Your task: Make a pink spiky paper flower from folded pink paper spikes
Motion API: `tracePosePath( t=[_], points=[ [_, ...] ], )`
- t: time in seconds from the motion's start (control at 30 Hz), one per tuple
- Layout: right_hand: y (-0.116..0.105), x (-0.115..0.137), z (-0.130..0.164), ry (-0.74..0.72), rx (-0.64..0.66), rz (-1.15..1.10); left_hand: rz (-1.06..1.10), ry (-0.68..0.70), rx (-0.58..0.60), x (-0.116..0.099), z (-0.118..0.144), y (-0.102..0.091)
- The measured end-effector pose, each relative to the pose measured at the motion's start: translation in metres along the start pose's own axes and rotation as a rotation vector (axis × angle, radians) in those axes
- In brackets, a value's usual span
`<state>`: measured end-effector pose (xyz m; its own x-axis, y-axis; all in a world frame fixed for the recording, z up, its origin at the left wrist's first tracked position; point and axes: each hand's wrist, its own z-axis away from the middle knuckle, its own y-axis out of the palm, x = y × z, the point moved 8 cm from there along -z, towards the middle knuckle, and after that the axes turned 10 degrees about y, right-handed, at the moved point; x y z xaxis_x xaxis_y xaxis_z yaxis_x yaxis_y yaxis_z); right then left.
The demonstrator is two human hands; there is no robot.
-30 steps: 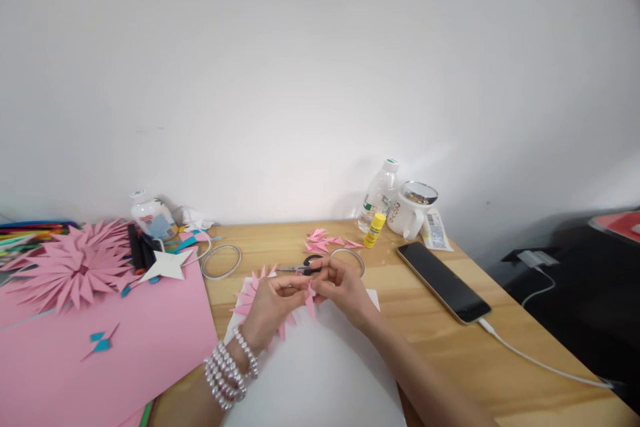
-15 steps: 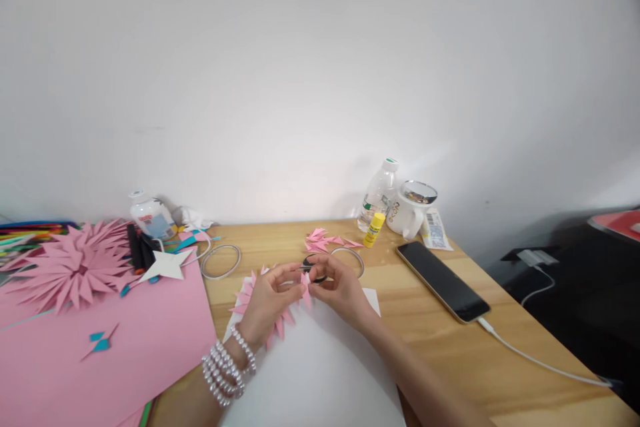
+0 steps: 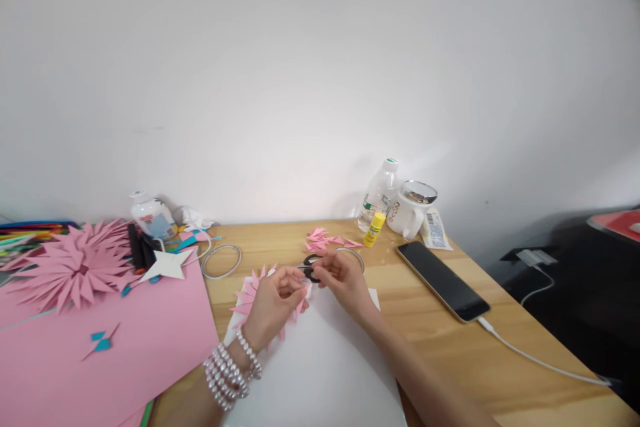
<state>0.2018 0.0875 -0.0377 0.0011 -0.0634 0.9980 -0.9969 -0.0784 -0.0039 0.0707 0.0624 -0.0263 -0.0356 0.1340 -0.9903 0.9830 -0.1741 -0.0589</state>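
Observation:
My left hand (image 3: 280,300), with pearl bracelets (image 3: 225,370) at the wrist, has its fingers curled together. A pink folded paper piece (image 3: 308,289) shows in part at its fingertips. Partly under that hand, a pink pointed paper flower (image 3: 246,297) lies on a white sheet (image 3: 320,373). My right hand (image 3: 343,280) is just to the right, apart from the left, with thumb and fingers pinched together; what is between them, if anything, I cannot make out. Black-handled scissors (image 3: 311,267) lie behind its fingertips, partly hidden.
Behind my hands lie loose pink folded pieces (image 3: 320,240) beside a yellow glue stick (image 3: 375,230), a bottle (image 3: 380,193) and a mug (image 3: 410,213). A phone (image 3: 443,280) charges at right. At left are pink paper (image 3: 150,347), a pink flower (image 3: 80,270) and a tape ring (image 3: 221,261).
My hands have moved apart. The right fingers have come away from the pink folded piece, and the left hand has turned inward, covering more of it.

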Motion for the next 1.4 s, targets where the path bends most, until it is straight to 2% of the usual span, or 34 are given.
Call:
tracePosePath(
  t=[0.13, 0.2, 0.27, 0.37, 0.47, 0.57, 0.73, 0.83, 0.93, 1.0, 1.13, 1.23, 1.3, 1.4],
  points=[
    [-0.040, 0.004, -0.006, -0.126, -0.348, 0.379, -0.094, 0.032, 0.109, 0.004, 0.004, 0.010],
    [-0.054, 0.005, -0.009, -0.180, -0.442, 0.630, -0.213, 0.055, 0.171, 0.008, 0.006, 0.015],
    [-0.063, 0.000, -0.014, -0.158, -0.495, 0.878, -0.235, 0.038, 0.226, 0.015, 0.009, 0.019],
    [-0.069, -0.013, -0.020, -0.061, -0.488, 1.146, -0.223, -0.043, 0.292, 0.022, 0.012, 0.024],
    [-0.069, -0.021, -0.023, 0.010, -0.470, 1.263, -0.280, -0.021, 0.230, 0.016, 0.009, 0.017],
    [-0.071, -0.018, -0.023, 0.008, -0.496, 1.234, -0.317, 0.012, 0.143, 0.009, 0.005, 0.010],
    [-0.075, -0.010, -0.019, 0.000, -0.537, 1.062, -0.235, -0.011, 0.051, 0.011, 0.001, 0.002],
    [-0.069, 0.003, -0.014, -0.112, -0.522, 0.829, -0.157, 0.013, 0.023, 0.009, 0.000, 0.002],
    [-0.047, 0.022, -0.004, -0.313, -0.345, 0.464, -0.008, 0.005, 0.010, 0.007, 0.001, 0.003],
    [-0.028, 0.033, 0.005, -0.381, -0.202, 0.310, 0.142, -0.061, 0.012, 0.009, 0.001, 0.006],
    [0.009, 0.044, 0.025, -0.447, 0.070, 0.284, 0.395, -0.221, 0.054, 0.015, 0.004, 0.012],
    [0.023, 0.044, 0.032, -0.463, 0.181, 0.344, 0.452, -0.223, 0.113, 0.014, 0.004, 0.015],
    [0.021, 0.045, 0.031, -0.485, 0.155, 0.361, 0.467, -0.206, 0.122, 0.012, 0.004, 0.014],
    [0.002, 0.041, 0.021, -0.450, -0.046, 0.431, 0.465, -0.208, 0.065, 0.012, 0.003, 0.008]
  ],
)
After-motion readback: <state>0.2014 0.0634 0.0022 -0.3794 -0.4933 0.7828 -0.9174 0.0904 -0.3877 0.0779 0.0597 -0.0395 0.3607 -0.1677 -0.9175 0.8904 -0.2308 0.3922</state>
